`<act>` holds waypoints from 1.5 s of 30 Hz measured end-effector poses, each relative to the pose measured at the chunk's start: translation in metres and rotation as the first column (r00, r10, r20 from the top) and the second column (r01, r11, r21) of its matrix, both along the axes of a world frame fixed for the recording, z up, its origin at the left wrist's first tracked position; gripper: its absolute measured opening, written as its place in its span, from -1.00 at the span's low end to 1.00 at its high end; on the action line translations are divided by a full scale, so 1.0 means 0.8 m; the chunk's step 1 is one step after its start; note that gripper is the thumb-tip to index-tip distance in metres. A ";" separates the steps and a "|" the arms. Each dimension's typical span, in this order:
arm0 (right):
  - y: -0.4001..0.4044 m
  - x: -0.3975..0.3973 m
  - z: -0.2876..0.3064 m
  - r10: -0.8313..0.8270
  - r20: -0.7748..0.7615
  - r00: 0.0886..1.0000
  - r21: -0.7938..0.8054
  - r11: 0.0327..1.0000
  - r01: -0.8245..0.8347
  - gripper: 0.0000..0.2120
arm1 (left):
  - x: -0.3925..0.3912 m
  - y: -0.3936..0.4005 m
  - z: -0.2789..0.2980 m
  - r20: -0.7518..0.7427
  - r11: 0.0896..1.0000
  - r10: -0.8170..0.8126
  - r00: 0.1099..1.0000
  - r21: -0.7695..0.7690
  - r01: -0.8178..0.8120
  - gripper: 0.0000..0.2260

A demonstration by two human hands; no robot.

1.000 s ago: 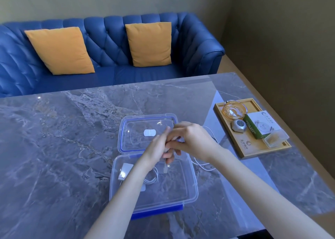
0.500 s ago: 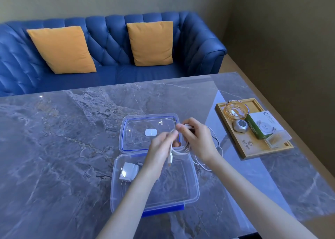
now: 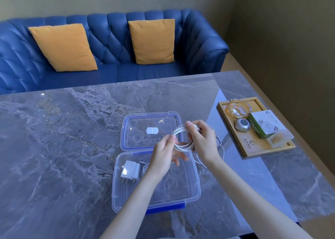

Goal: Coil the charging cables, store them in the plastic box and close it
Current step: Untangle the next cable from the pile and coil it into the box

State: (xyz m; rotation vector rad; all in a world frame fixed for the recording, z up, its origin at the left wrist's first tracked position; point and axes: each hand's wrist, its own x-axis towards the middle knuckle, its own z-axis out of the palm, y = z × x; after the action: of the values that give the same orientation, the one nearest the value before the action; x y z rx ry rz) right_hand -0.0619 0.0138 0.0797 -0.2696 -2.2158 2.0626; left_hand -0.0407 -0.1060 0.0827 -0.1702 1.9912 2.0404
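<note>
Blue sofa (image 3: 112, 57) across upper frame. Grey marble desk (image 3: 63, 139) fills lower frame. Open plastic box (image 3: 155, 193) at centre bottom, lid (image 3: 150, 130) flat behind it, white charger (image 3: 130, 170) inside at left. Above box, I see white cable (image 3: 183, 139) coiled in loops. Right hand (image 3: 203, 141) pinches coil's top; left hand (image 3: 163, 157) pinches its left side. Loose tail trails right onto desk. My judgement: cable light, limp, springy; hold across bundled loops so they stay together.
</note>
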 end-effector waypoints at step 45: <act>-0.023 0.012 0.020 0.187 -0.195 0.963 0.695 0.719 0.001 -0.82 | -0.005 -0.021 0.010 0.079 0.997 -0.029 0.996 -0.074 0.034 -0.75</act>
State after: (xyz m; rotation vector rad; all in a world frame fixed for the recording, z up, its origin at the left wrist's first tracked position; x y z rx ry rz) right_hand -0.0526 -0.0045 0.0954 0.1747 -2.6572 1.0582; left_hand -0.0445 -0.1229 0.0910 -0.2292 2.0108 1.9113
